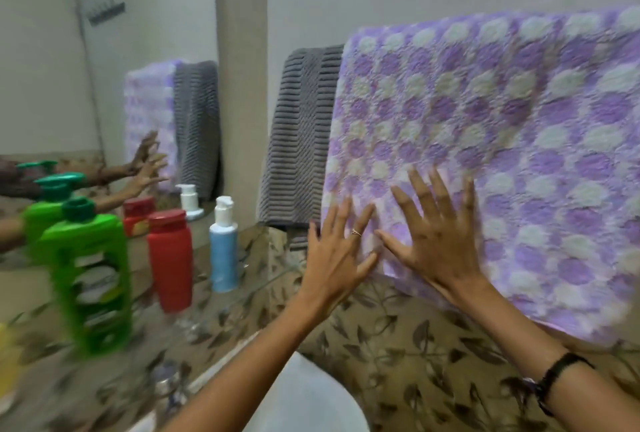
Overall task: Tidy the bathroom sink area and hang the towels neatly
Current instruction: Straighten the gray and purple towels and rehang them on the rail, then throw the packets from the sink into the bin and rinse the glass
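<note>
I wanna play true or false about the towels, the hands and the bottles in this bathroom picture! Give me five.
1. Both hands lie flat on the purple and white towel. True: the left hand and right hand are open, with fingers spread.
2. The grey towel hangs to the right of the purple one. False: it hangs to its left.
3. The red bottle stands between the green bottle and the blue bottle. True.
4. The blue bottle has a black pump top. False: its top is white.
5. The left hand wears a ring. True.
</note>
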`<action>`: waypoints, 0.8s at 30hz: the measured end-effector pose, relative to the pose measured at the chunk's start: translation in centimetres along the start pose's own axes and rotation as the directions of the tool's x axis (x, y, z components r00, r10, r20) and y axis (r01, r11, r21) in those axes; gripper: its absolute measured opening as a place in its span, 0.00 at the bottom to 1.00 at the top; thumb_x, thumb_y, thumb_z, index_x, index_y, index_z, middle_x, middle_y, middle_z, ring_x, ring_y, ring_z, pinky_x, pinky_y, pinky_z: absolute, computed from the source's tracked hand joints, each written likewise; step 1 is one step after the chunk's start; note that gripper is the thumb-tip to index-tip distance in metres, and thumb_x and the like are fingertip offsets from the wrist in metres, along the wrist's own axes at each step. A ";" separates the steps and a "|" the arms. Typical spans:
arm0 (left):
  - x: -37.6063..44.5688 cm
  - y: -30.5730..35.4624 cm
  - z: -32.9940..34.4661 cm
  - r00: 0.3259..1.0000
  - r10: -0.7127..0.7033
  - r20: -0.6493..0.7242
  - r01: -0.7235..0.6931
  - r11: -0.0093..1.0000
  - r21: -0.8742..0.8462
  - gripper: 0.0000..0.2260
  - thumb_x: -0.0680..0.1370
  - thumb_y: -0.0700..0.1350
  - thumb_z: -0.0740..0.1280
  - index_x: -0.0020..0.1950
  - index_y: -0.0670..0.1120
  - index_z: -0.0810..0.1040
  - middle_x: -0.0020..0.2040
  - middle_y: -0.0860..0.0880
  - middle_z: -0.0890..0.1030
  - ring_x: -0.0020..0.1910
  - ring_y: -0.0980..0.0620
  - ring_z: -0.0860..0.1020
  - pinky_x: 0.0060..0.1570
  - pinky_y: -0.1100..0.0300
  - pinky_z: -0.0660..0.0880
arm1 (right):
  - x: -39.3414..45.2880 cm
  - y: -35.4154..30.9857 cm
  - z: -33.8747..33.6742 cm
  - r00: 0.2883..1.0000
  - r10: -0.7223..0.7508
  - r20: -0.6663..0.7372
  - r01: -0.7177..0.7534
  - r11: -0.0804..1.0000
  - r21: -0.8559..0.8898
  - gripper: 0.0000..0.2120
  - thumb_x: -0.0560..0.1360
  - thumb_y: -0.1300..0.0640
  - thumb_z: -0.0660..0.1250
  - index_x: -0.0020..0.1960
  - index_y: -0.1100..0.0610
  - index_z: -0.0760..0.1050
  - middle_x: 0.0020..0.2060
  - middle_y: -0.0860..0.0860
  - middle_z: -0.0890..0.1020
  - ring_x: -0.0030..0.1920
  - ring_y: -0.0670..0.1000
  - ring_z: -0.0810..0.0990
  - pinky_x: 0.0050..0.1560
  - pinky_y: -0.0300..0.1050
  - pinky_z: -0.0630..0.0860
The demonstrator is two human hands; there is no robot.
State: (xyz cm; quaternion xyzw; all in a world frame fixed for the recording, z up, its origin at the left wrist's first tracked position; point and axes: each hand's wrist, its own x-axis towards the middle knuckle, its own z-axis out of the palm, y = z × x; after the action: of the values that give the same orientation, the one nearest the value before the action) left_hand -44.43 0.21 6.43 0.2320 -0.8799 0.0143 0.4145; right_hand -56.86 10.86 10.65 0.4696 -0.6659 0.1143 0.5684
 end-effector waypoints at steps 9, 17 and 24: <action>-10.1 0.3 -3.0 0.943 -0.325 -0.071 0.312 0.938 -0.153 0.10 0.79 0.50 0.59 0.50 0.47 0.77 0.45 0.44 0.82 0.46 0.45 0.79 0.47 0.52 0.73 | -5.2 -8.8 -2.7 0.999 -0.010 -0.035 0.029 0.798 0.602 0.04 0.68 0.55 0.68 0.40 0.55 0.77 0.31 0.51 0.81 0.32 0.55 0.80 0.34 0.45 0.76; -20.2 0.6 -3.8 0.693 -0.720 0.022 0.694 0.660 -0.288 0.12 0.79 0.50 0.59 0.43 0.46 0.76 0.37 0.50 0.81 0.38 0.50 0.79 0.39 0.50 0.74 | -12.4 -17.5 -4.8 0.880 -0.089 0.467 -0.430 0.270 0.861 0.04 0.75 0.56 0.63 0.42 0.53 0.74 0.33 0.50 0.84 0.34 0.51 0.81 0.36 0.43 0.74; -30.6 -2.1 -5.4 0.381 -0.923 0.041 0.899 0.361 -0.247 0.07 0.76 0.46 0.64 0.40 0.47 0.78 0.37 0.50 0.83 0.39 0.52 0.80 0.43 0.55 0.75 | -18.5 -25.1 -6.6 0.689 -0.390 0.611 -0.638 0.074 0.766 0.05 0.76 0.54 0.61 0.44 0.52 0.74 0.36 0.49 0.82 0.36 0.48 0.77 0.31 0.35 0.68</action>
State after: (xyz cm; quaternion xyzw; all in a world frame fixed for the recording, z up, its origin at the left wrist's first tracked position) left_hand -22.88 11.68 -12.87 0.6297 -0.5756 -0.3066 0.4221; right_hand -35.26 11.20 -12.79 0.6540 -0.6031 0.3967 -0.2263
